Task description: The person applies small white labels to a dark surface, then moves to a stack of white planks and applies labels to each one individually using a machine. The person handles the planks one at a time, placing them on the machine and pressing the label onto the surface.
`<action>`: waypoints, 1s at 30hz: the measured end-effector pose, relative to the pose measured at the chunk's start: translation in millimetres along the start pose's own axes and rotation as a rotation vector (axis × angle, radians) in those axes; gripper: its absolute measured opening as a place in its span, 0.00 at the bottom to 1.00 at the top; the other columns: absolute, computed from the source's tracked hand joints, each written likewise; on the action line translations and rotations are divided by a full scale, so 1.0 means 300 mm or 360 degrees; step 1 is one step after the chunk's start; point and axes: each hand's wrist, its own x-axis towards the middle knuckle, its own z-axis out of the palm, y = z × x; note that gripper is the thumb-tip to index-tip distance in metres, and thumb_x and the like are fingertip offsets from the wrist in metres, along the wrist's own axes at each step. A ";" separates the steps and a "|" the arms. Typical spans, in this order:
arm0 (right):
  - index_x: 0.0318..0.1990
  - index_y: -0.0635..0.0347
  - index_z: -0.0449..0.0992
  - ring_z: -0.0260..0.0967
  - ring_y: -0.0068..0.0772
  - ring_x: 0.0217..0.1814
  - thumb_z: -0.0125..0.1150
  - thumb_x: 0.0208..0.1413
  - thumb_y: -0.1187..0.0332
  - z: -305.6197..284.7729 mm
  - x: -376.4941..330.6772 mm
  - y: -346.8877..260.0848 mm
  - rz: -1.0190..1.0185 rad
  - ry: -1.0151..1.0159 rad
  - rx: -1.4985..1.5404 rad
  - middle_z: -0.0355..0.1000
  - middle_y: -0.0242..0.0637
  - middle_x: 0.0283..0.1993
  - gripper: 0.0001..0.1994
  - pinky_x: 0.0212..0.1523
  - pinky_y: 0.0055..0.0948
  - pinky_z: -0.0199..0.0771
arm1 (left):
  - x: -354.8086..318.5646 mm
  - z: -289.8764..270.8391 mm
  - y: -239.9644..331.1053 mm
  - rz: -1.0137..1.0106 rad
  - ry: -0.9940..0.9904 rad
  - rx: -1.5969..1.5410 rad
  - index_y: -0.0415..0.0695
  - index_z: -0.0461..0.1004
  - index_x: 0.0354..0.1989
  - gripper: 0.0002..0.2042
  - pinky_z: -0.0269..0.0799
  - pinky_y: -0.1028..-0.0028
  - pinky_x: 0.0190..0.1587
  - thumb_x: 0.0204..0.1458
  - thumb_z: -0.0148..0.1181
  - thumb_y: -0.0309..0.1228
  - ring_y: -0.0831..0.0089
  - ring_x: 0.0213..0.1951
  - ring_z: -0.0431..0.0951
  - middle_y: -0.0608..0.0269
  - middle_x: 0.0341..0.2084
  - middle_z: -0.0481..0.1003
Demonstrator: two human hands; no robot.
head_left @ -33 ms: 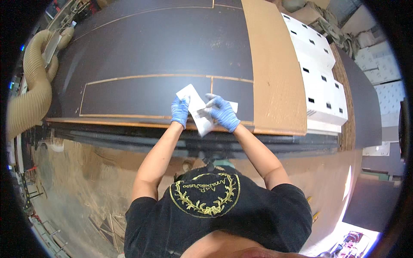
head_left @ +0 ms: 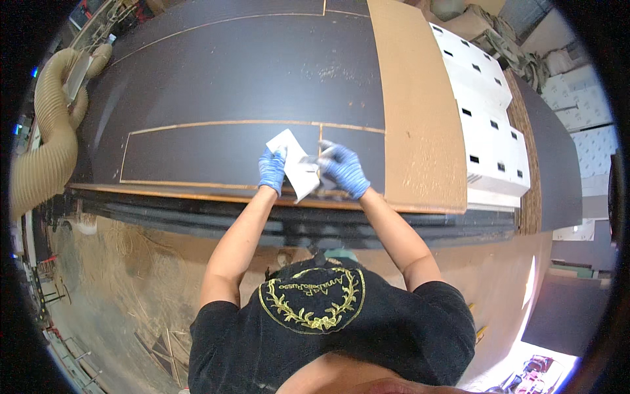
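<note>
Hands [head_left: 272, 171] at white sheet [head_left: 297, 178], right [head_left: 346, 172] blurry

Decent light, soft glare on the dark panel [head_left: 249, 75]. Right hand [head_left: 344, 172] looks kinda blurry, fisheye rim goes black.

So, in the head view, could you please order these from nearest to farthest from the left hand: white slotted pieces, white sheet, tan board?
From the left hand:
1. White sheet: held in that hand.
2. Tan board: to the right, beyond the right hand.
3. White slotted pieces: farther right, past the tan board.
</note>
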 end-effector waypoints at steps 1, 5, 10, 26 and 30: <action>0.26 0.53 0.72 0.66 0.35 0.47 0.63 0.41 0.69 -0.049 0.050 -0.017 0.0307 0.0084 0.0370 0.68 0.35 0.49 0.05 0.45 0.35 0.70 | 0.048 -0.012 -0.007 0.0024 0.0018 0.0000 0.40 0.71 0.40 0.10 0.66 0.80 0.33 0.51 0.52 0.29 0.81 0.30 0.68 0.68 0.30 0.72; 0.31 0.58 0.69 0.58 0.17 0.27 0.59 0.48 0.67 -0.283 0.348 0.126 0.0259 0.0608 0.0332 0.69 0.32 0.31 0.07 0.24 0.20 0.63 | 0.201 0.014 -0.018 0.0171 -0.0087 -0.0056 0.40 0.71 0.40 0.10 0.66 0.79 0.34 0.51 0.52 0.29 0.81 0.31 0.68 0.68 0.32 0.72; 0.31 0.63 0.67 0.63 0.22 0.33 0.57 0.49 0.72 -0.483 0.714 0.335 -0.0266 0.1012 -0.0046 0.69 0.35 0.33 0.06 0.37 0.22 0.66 | 0.329 0.056 -0.040 0.0189 -0.0006 0.0154 0.39 0.71 0.39 0.09 0.66 0.79 0.36 0.50 0.53 0.28 0.82 0.32 0.68 0.67 0.31 0.73; 0.31 0.53 0.67 0.56 0.17 0.22 0.57 0.49 0.68 -0.022 0.592 0.054 0.0039 0.0445 0.0563 0.60 0.25 0.23 0.05 0.19 0.22 0.66 | 0.203 -0.050 0.086 0.0272 0.0132 0.0315 0.41 0.73 0.33 0.08 0.65 0.79 0.30 0.49 0.56 0.33 0.82 0.28 0.67 0.70 0.26 0.72; 0.37 0.63 0.69 0.66 0.23 0.29 0.61 0.43 0.73 -0.291 0.685 0.131 -0.0045 0.0604 0.0133 0.69 0.35 0.29 0.12 0.32 0.22 0.68 | 0.231 -0.056 0.078 0.0192 0.0068 0.0186 0.39 0.72 0.36 0.10 0.66 0.78 0.32 0.49 0.57 0.32 0.81 0.29 0.69 0.65 0.28 0.73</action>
